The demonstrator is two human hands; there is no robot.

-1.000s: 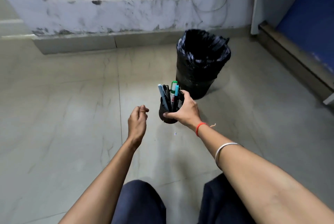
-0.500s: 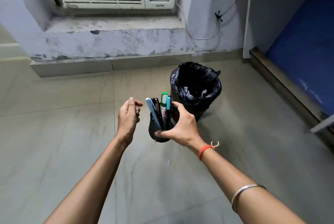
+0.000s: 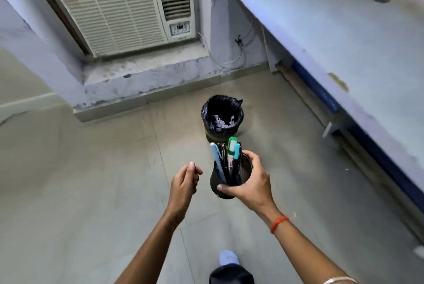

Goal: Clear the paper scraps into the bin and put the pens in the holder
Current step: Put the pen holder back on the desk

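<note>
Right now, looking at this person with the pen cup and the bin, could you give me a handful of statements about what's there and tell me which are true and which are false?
1. The right hand grips the black pen holder and holds it off the floor. True.
2. The pen holder is empty. False: several pens stand in it, among them a green-capped marker.
3. The left hand carries a pen. False: it is loosely curled beside the holder, and no pen shows in it.
4. The bin has a black liner with pale paper scraps inside. True.
5. The bin lies tipped on its side. False: it stands upright on the floor, near the air conditioner.
</note>
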